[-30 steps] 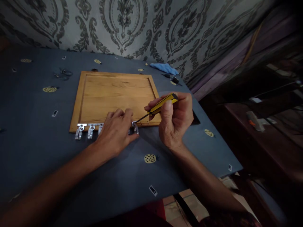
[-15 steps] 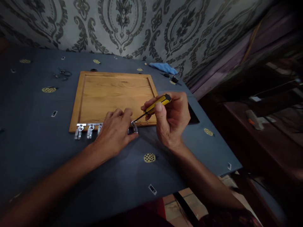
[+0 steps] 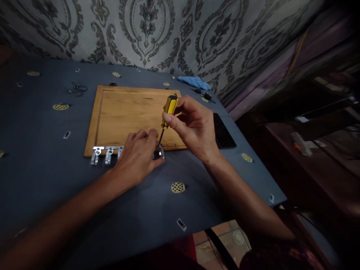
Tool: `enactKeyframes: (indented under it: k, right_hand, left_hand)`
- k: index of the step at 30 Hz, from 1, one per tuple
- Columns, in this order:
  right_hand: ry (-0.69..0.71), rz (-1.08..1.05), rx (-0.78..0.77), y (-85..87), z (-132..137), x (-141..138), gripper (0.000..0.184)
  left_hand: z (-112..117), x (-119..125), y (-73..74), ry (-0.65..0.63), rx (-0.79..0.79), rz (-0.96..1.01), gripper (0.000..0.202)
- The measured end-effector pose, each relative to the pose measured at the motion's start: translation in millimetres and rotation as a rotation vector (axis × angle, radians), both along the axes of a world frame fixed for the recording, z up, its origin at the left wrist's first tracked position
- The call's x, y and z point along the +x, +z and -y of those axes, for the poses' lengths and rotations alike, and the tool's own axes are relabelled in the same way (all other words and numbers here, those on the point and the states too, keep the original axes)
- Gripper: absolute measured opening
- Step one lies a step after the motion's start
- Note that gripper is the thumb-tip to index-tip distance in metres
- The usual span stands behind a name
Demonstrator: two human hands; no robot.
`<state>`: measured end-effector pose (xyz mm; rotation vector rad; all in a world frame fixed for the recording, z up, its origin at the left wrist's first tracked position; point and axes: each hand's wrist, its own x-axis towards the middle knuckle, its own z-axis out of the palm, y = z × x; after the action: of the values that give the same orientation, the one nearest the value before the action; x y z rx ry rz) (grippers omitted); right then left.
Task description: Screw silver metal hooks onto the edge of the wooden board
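Note:
My right hand (image 3: pixel 194 127) grips a yellow-and-black screwdriver (image 3: pixel 170 107) by its handle. The screwdriver stands nearly upright, its tip down at a metal hook (image 3: pixel 161 153) on the front edge of a framed wooden board (image 3: pixel 132 112). My left hand (image 3: pixel 139 153) lies over that same edge, its fingers bent around the hook and pressing it against the board. To the left of it, several more silver hooks (image 3: pixel 108 154) sit in a row along the edge. The hand covers part of the row.
A black phone-like slab (image 3: pixel 224 131) lies right of the board. Farther back are a blue cloth (image 3: pixel 194 81), a dark tool-like object (image 3: pixel 206 94) and a thin dark coil (image 3: pixel 77 88). The patterned blue tabletop (image 3: pixel 208 195) ends at lower right.
My right hand has swung the screwdriver from a slant to nearly upright, the handle moving left and up. My left hand stays in place on the hook.

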<state>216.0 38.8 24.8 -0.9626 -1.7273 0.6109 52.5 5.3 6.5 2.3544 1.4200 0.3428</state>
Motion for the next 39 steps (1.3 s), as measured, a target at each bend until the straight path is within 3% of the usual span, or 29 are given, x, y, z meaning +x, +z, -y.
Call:
enactKeyframes:
  k: [8, 15, 22, 31, 39]
  right_hand:
    - [0.009, -0.127, -0.11, -9.4, -5, -5, 0.04]
    - [0.08, -0.159, -0.167, -1.6, 4, 5, 0.034]
    - [0.048, -0.266, -0.133, -7.7, 4, 3, 0.034]
    - [0.134, -0.179, -0.198, -2.0, 6, 8, 0.032]
    - [0.025, -0.331, -0.117, -10.8, 7, -2, 0.04]
  left_hand:
    - [0, -1, -5.2, -0.004, 0.039, 0.047, 0.041]
    - [0, -1, -6.4, -0.009, 0.064, 0.033, 0.043]
    - [0, 0, -4.3, 0.003, 0.025, 0.028, 0.047]
    - [1, -1, -4.6, -0.005, 0.018, 0.049, 0.042]
    - [0, -1, -5.2, -0.001, -0.003, 0.056, 0.045]
